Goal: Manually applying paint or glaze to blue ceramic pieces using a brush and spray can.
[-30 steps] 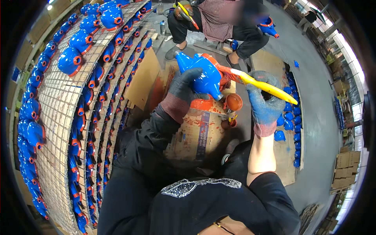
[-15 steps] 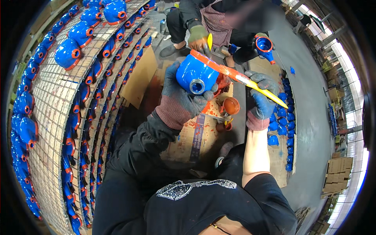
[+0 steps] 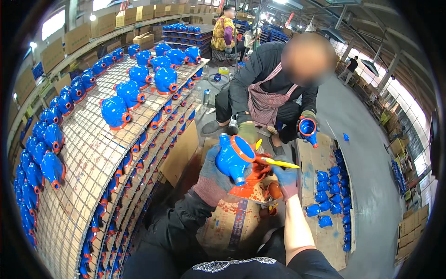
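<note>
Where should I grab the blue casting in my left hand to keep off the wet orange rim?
Grip the blue casting by its rounded body, from the left and below, as the left hand does now. Its orange rim faces up and right toward the brush, so that side stays clear.

Wire-mesh racking (image 3: 93, 158) in tiers fills the 9 o'clock side, loaded with blue castings (image 3: 115, 111). Cardboard boxes (image 3: 76, 37) line a shelf at 11 o'clock. Grey concrete floor (image 3: 371, 158) extends toward 3 o'clock. Daylight enters through windows (image 3: 53, 23) at 11 o'clock.
</note>
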Demonstrator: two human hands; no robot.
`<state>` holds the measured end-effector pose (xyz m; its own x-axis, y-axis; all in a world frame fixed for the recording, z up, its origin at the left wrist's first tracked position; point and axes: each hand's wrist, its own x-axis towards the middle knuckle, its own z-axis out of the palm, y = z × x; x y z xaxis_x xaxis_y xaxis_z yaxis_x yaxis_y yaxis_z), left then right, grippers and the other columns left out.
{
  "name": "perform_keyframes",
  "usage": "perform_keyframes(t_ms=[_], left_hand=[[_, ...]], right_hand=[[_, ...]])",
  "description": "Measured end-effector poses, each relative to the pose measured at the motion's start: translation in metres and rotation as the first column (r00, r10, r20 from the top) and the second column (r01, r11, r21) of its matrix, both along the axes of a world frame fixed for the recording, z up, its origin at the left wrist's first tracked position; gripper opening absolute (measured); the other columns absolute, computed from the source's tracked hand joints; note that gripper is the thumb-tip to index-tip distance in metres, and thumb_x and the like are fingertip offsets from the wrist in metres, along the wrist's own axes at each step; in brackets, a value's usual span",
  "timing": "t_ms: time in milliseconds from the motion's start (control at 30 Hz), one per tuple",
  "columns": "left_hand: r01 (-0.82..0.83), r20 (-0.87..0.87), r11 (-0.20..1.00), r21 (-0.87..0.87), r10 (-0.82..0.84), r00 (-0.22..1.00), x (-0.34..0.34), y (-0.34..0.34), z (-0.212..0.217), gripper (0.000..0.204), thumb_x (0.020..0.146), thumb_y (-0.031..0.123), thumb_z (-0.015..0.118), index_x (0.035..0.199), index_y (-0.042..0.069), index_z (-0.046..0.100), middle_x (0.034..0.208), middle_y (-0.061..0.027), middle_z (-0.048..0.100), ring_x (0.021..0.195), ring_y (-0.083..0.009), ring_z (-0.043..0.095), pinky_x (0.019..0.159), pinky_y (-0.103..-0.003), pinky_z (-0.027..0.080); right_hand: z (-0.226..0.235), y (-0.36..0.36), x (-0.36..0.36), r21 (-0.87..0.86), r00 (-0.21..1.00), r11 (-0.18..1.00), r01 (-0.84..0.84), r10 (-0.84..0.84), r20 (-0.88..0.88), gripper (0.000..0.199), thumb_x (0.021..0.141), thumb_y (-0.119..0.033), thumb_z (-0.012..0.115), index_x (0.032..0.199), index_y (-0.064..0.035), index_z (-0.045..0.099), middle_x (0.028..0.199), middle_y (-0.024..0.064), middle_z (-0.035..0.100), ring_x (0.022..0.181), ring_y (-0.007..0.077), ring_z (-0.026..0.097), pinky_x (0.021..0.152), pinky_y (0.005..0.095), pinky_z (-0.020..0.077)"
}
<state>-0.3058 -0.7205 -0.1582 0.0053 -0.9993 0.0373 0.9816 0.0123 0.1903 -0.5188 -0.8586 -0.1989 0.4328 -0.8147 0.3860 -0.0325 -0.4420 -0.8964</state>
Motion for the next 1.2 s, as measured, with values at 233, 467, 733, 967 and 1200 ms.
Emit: perform_keyframes(t_ms=[233, 467, 733, 967, 1200], left_hand=[[-0.046, -0.014, 0.999, 0.012, 0.046, 0.999, 0.013, -0.002, -0.009, 0.055, 0.088, 0.042, 0.058, 0.130, 0.010, 0.043, 0.128, -0.0142, 0.050, 0.116, -0.0319, 0.052, 0.093, -0.049, 0.048], [-0.106, 0.033, 0.994, 0.001, 0.106, 0.994, 0.031, -0.006, -0.031, 0.052, 0.088, 0.043, 0.057, 0.127, 0.010, 0.044, 0.121, -0.0137, 0.053, 0.107, -0.0320, 0.055, 0.086, -0.048, 0.050], [-0.151, 0.134, 0.978, 0.146, 0.132, 0.982, 0.022, -0.021, -0.023, 0.049, 0.088, 0.042, 0.057, 0.125, 0.011, 0.046, 0.118, -0.0115, 0.054, 0.102, -0.0292, 0.057, 0.082, -0.047, 0.051], [-0.177, 0.386, 0.951, 0.253, 0.068, 0.920, 0.004, -0.026, -0.021, 0.052, 0.086, 0.033, 0.064, 0.126, 0.007, 0.045, 0.112, -0.0086, 0.058, 0.096, -0.0211, 0.060, 0.080, -0.040, 0.053], [-0.364, 0.813, 0.917, 0.162, 0.085, 0.576, -0.019, -0.028, -0.030, 0.055, 0.077, 0.021, 0.073, 0.122, 0.001, 0.050, 0.106, -0.0078, 0.061, 0.092, -0.0160, 0.061, 0.080, -0.032, 0.052]], right_hand=[[-0.074, -0.039, 0.018, 0.088, 0.976, 0.996, 0.033, -0.013, -0.218, 0.014, 0.077, 0.003, 0.059, 0.089, -0.0021, 0.064, 0.086, 0.0062, 0.065, 0.081, 0.0158, 0.063, 0.069, 0.0262, 0.0493], [-0.087, -0.047, 0.035, 0.007, 0.684, 1.000, -0.013, 0.014, -0.729, 0.021, 0.074, -0.006, 0.064, 0.095, -0.0063, 0.064, 0.091, 0.0122, 0.066, 0.085, 0.0252, 0.064, 0.076, 0.0330, 0.0489], [-0.052, -0.043, 0.017, 0.139, 0.690, 0.986, -0.096, 0.167, -0.704, 0.015, 0.074, -0.012, 0.068, 0.088, -0.0062, 0.064, 0.081, 0.0078, 0.065, 0.075, 0.0177, 0.062, 0.070, 0.0311, 0.0481], [-0.029, -0.036, -0.006, 0.272, 0.891, 0.953, -0.136, 0.237, -0.387, 0.015, 0.074, -0.003, 0.064, 0.089, -0.0040, 0.063, 0.082, 0.0048, 0.064, 0.075, 0.0129, 0.059, 0.069, 0.0274, 0.0466], [0.031, -0.002, -0.023, 0.243, 0.997, 0.970, 0.027, -0.009, -0.075, 0.012, 0.079, 0.000, 0.065, 0.091, -0.0003, 0.063, 0.082, 0.0024, 0.062, 0.074, 0.0077, 0.055, 0.066, 0.0238, 0.0443]])
